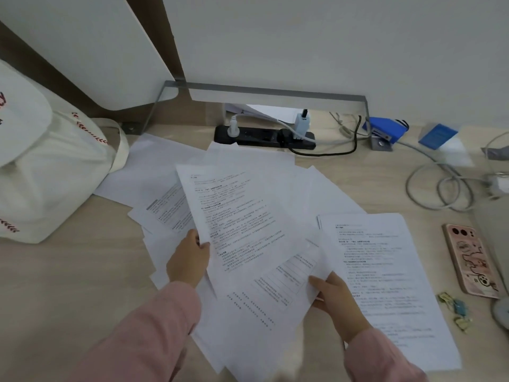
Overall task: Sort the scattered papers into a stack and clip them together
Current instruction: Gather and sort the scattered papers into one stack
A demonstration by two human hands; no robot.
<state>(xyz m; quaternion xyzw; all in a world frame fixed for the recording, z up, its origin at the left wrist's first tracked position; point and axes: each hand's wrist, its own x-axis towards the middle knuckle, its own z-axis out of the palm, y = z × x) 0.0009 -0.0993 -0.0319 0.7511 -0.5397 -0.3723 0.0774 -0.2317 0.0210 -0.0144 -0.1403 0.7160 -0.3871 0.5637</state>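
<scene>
Fingers [202,245] of the left hand [188,259] pinch the lower left edge of a white printed sheet of paper [234,216], its long axis running up and away from that hand toward the black power strip [264,136] at the back of the pale wood-grain counter [68,285]. Across from them, the right hand [334,300] grips the right edge of a tilted white page printed with a table [286,277], thumb on top. Between and beneath both hands lies the loose fan of scattered white papers [308,188], overlapping at odd angles and spreading left toward the white canvas tote bag [46,172]. Just right of the right hand rests a squarer white printed stack [382,274], the neatest pile on view and apparently the start of the sorted set. That stack lies nearer the right hand, so the sheet in the left would have to travel rightward across the fan and turn to match the stack's edges. Farther right sit small coloured clips [454,310], beside a pink-cased phone [469,260]; they lie well apart from the left hand and close to the right, which looks better placed to fetch one. Gathering seems about midway, with many sheets unsorted and nothing clipped.
</scene>
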